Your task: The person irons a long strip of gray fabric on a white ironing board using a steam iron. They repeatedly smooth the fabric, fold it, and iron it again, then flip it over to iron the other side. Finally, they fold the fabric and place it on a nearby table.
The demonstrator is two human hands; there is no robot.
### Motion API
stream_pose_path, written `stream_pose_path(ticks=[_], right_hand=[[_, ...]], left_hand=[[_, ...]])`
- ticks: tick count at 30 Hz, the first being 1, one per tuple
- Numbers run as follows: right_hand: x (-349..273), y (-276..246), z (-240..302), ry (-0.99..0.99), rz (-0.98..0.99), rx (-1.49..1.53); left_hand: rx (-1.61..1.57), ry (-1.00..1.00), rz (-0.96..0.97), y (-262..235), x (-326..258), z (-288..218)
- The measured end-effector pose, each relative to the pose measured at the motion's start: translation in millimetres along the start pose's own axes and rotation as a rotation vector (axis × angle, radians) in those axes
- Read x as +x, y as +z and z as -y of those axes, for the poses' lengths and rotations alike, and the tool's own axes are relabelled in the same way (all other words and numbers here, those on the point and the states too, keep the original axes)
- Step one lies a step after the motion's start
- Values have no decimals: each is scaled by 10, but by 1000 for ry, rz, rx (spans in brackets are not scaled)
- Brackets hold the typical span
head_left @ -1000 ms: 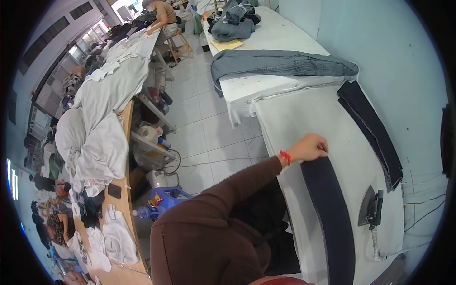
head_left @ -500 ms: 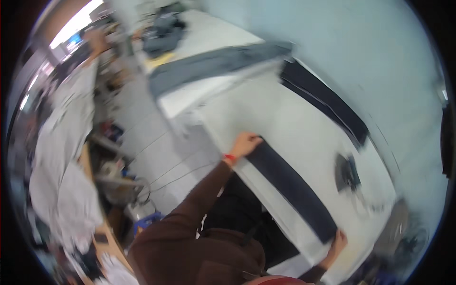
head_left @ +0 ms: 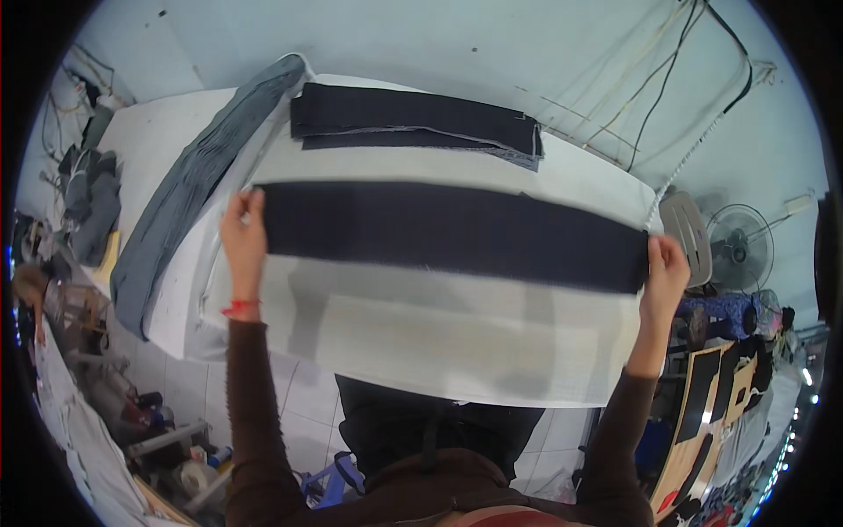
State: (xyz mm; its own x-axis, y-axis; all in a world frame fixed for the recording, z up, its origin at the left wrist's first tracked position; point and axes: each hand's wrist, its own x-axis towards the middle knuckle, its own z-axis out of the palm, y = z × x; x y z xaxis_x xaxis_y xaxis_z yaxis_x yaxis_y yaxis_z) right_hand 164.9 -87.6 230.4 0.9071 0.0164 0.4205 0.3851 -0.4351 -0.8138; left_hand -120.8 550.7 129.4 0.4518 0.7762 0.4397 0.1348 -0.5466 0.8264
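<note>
A long dark navy fabric strip (head_left: 439, 230) is stretched lengthwise above the white table, held by its two ends. My left hand (head_left: 243, 230), with a red band at its wrist, pinches the strip's left end between thumb and fingers. The right end is pinched by my right hand (head_left: 665, 268). A faint shadow shows on the table cover below the strip. Beyond it lies a stack of similar dark fabric pieces (head_left: 413, 119), with pale frayed edges, against the far side of the table.
The white-covered table (head_left: 439, 351) stands before me. Along its left side lies a long grey fabric bundle (head_left: 198, 180). More grey cloth (head_left: 92, 206) is heaped at the far left. A fan (head_left: 739, 246) stands at the right, with cables (head_left: 672, 66) hanging on the wall.
My view has turned so the table now lies straight across. Both hands have lifted the strip and carried it further over the table, toward the dark stack. The iron seen before no longer shows.
</note>
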Motion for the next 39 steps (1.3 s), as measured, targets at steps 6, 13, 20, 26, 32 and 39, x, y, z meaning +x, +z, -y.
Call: stream_pose_path(ticks=[6,13,20,26,32,39], right_hand=[[1757,1440,47,-14,6,232],[1954,2479,-263,-80,-95,-439],[-1075,1264,-447,-579,62,-479],[-2913,116,-813,236,-65,-763],[-3341,90,-1094,308,-157,-838],[-3302,16,-953,221,-252,-791]], left_hand=[[68,81,-73,614,1837,98],[404,0,17,1525,2373,727],[774,523,-8,1512,-104,1240],[1596,797,307,1536,173,1359],[1275,950,304,1664,-104,1096],[1200,861,325,1525,-671,293]])
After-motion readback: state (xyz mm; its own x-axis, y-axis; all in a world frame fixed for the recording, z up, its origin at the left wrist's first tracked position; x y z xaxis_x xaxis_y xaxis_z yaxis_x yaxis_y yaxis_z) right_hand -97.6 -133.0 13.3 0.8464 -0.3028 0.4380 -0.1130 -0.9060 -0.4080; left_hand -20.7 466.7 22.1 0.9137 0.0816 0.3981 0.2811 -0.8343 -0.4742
